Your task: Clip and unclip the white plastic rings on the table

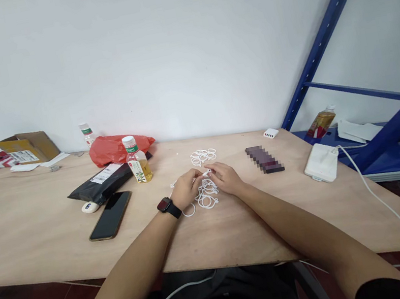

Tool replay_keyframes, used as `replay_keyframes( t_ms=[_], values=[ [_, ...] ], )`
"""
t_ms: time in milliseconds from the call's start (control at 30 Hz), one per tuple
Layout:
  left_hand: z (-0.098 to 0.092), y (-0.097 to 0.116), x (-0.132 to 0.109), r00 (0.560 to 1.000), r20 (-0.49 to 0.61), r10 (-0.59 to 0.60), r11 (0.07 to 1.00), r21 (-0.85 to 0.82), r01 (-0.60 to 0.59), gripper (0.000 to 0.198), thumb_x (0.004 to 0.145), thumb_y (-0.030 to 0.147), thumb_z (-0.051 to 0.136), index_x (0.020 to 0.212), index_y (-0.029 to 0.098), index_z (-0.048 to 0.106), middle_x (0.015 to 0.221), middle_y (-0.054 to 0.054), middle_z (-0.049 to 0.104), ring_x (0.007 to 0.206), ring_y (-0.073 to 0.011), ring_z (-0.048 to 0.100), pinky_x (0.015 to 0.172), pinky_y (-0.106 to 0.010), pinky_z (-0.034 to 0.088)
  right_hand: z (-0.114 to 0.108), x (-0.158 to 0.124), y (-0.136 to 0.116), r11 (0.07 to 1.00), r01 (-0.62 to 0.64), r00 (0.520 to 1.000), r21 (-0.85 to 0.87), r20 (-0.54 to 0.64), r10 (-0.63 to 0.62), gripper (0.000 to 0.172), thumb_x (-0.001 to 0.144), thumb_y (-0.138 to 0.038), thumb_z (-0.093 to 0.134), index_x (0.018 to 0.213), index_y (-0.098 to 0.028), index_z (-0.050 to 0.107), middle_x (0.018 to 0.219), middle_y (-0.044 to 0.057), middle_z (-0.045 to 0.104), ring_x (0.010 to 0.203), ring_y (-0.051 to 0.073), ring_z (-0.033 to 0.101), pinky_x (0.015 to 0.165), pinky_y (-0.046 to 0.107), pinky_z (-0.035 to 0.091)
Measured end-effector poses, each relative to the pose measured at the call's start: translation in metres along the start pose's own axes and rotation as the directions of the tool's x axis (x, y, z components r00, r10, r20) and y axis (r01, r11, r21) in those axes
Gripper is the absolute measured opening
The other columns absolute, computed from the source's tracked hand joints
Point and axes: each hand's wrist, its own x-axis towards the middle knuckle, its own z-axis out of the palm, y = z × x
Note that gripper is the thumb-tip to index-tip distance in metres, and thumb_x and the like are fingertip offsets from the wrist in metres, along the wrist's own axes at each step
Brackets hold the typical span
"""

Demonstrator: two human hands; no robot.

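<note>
Nearest me on the wooden tabletop: one loose ring, lying flat just beside my left wrist. A little beyond it, the near heap of similar rings overlaps between my hands. Handling, my estimate: very light, likely plastic, springy rather than rigid, smooth enough to slip; a thin hoop could kink under a hard twist. Best hold: thumb and forefinger at the small thicker nub on the rim. Appearance: slim white hoops, several with such a nub. At the heap's far side, my left hand and right hand curl inward, fingertips drawn close, both pinching a small white piece; its full shape is hidden by my fingers. Farther out, a second cluster of white rings lies overlapping, apart from the heap.
</note>
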Motion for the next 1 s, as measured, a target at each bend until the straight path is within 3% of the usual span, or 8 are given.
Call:
replay_keyframes(
  t_ms=[200,300,500,733,1000],
  values=[
    [0.005,0.002,-0.003,1.0,-0.001,-0.005,0.999,-0.042,0.005,0.027,0.093,0.023,0.047,0.119,0.02,0.054,0.098,-0.005,0.071,0.091,-0.0174,0.066,0.083,-0.03,0.05,0.0,-0.001,-0.006,0.999,0.042,0.997,0.032,-0.064,-0.04,0.023,0.094,-0.027,0.049,0.109,-0.023,0.066,0.094,0.007,0.07,0.086,0.02,0.065,0.083,0.036,0.052],
    [0.004,0.003,-0.002,1.0,0.005,0.002,1.0,0.018,-0.002,0.023,0.092,0.025,0.05,0.111,0.02,0.061,0.102,-0.005,0.071,0.092,-0.0176,0.066,0.085,-0.029,0.049,0.0,-0.002,-0.011,0.994,0.099,0.993,0.039,-0.074,-0.096,0.024,0.094,-0.025,0.048,0.11,-0.023,0.066,0.095,0.007,0.07,0.089,0.02,0.065,0.085,0.037,0.052],
    [0.002,0.004,-0.001,1.0,0.023,-0.001,0.993,0.119,-0.001,0.029,0.095,0.039,0.048,0.091,0.019,0.068,0.081,-0.003,0.071,0.075,-0.016,0.064,0.074,-0.027,0.046,-0.001,-0.002,-0.016,0.977,0.198,0.978,0.082,-0.08,-0.192,0.027,0.093,-0.02,0.046,0.111,-0.022,0.066,0.097,0.009,0.071,0.091,0.021,0.065,0.084,0.038,0.053],
    [0.003,0.003,-0.001,0.998,0.059,0.011,0.985,0.172,-0.021,0.032,0.096,0.04,0.045,0.087,0.02,0.067,0.08,-0.004,0.071,0.075,-0.0165,0.064,0.074,-0.027,0.044,0.001,-0.003,-0.009,0.983,0.123,0.992,0.136,-0.038,-0.119,0.029,0.093,-0.019,0.045,0.111,-0.023,0.067,0.098,0.007,0.072,0.09,0.02,0.067,0.082,0.037,0.055],
    [0.001,0.008,-0.001,0.992,0.123,0.021,0.98,0.195,-0.045,0.035,0.097,0.04,0.042,0.086,0.02,0.068,0.079,-0.004,0.071,0.073,-0.0164,0.064,0.072,-0.027,0.044,0.001,-0.003,-0.008,0.979,0.13,0.992,0.159,-0.025,-0.127,0.029,0.093,-0.02,0.046,0.109,-0.024,0.07,0.097,0.007,0.073,0.09,0.02,0.067,0.083,0.038,0.055]
  ],
)
